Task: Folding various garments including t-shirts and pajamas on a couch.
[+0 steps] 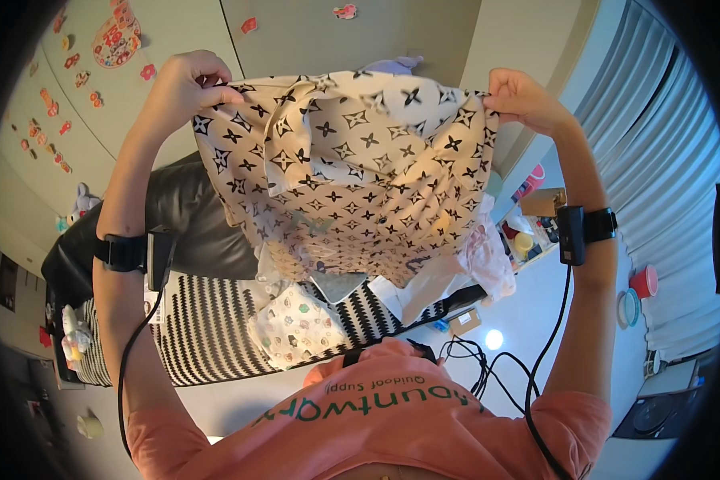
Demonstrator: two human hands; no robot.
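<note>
A beige shirt with a black star and flower print hangs spread between my raised hands. My left hand pinches its upper left edge between thumb and fingers. At the upper right corner, my right hand grips the cloth the same way. The upper edge is stretched between them, and a folded flap of cloth hangs at its left part. Small buttons show down the front. Below the shirt lie a white patterned cloth and a pale pink garment, both partly covered from view by it.
A black leather cushion or backrest stands behind a black-and-white striped cover. To the right are a small cardboard box, black cables, a container of small items and long curtains. Black devices are strapped to both arms.
</note>
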